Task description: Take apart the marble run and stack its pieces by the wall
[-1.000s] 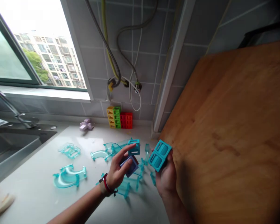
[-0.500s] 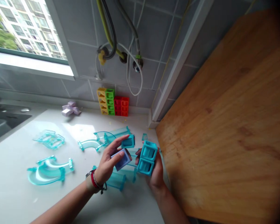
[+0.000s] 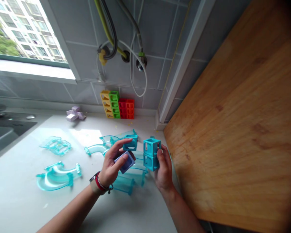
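Note:
My left hand (image 3: 111, 165) is closed on two hollow blocks. A purple block (image 3: 126, 162) is under the thumb, and a turquoise block (image 3: 131, 143) is held by the outstretched fingers above it. In my right hand (image 3: 164, 168) are two turquoise cube blocks (image 3: 151, 154) joined one above the other, gripped from their right side. A small gap separates them from the left hand's blocks. Below and behind both hands lie clear turquoise track pieces (image 3: 123, 185), partly hidden by the hands.
Curved clear track pieces (image 3: 55, 177) and flat clear pieces (image 3: 57, 145) lie on the left of the white counter (image 3: 19, 204). Light purple blocks (image 3: 75, 114) and stacked yellow, green and red blocks (image 3: 114, 105) stand near the wall. A wooden panel (image 3: 232, 129) rises on the right.
My right hand has turned the joined turquoise pair more upright, its fingers now wrapping the right side. The left hand's turquoise block has tilted and risen slightly.

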`<action>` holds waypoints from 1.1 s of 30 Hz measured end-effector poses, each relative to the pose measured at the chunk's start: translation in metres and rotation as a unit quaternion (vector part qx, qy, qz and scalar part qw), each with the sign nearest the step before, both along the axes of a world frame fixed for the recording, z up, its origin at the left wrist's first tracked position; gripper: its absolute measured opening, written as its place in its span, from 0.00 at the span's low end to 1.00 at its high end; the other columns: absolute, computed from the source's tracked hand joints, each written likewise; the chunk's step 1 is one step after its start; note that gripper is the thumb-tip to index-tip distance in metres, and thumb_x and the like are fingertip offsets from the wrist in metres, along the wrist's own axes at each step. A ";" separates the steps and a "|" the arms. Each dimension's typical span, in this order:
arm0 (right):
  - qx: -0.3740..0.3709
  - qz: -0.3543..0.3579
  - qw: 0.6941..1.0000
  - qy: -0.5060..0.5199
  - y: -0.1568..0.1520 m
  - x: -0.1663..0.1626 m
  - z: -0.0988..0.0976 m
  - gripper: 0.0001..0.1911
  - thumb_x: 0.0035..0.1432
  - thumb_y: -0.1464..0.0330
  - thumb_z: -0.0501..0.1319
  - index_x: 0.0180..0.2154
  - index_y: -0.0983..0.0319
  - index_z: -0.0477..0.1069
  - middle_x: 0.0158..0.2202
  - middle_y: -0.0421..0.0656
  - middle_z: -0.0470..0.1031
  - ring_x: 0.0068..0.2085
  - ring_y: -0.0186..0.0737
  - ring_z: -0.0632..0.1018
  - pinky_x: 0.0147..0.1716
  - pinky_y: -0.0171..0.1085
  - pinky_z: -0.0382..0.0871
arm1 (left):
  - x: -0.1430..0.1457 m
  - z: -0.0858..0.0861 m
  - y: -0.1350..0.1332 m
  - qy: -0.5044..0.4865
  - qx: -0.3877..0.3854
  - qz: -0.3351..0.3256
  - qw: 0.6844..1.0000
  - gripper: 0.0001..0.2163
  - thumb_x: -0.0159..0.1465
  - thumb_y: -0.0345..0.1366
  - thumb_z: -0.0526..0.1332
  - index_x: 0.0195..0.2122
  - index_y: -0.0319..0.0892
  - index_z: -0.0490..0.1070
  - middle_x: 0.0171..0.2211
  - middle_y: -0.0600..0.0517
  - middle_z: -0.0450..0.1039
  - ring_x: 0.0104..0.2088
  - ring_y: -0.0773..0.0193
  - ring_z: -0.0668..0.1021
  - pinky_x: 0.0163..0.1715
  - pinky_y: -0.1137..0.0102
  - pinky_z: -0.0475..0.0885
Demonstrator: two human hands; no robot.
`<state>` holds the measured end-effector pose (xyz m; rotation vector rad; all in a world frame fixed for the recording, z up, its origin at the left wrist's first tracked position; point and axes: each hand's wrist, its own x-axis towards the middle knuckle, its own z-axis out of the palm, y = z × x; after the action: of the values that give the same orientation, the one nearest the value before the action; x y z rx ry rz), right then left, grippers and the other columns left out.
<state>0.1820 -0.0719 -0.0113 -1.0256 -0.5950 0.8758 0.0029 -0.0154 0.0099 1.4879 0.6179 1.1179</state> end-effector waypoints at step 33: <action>-0.001 0.046 0.993 0.107 0.000 -0.004 0.010 0.30 0.53 0.57 0.73 0.55 0.53 0.68 0.40 0.40 0.79 0.37 0.40 0.80 0.32 0.37 0.76 | -0.006 0.013 0.016 -0.022 -0.149 -0.115 0.982 0.24 0.64 0.39 0.63 0.61 0.41 0.72 0.41 0.44 0.81 0.29 0.59 0.82 0.30 0.68 0.75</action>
<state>0.1777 -0.0721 -0.0018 -0.8967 -0.4626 1.0539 -0.0026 0.0006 0.0231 1.2374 0.5400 0.8368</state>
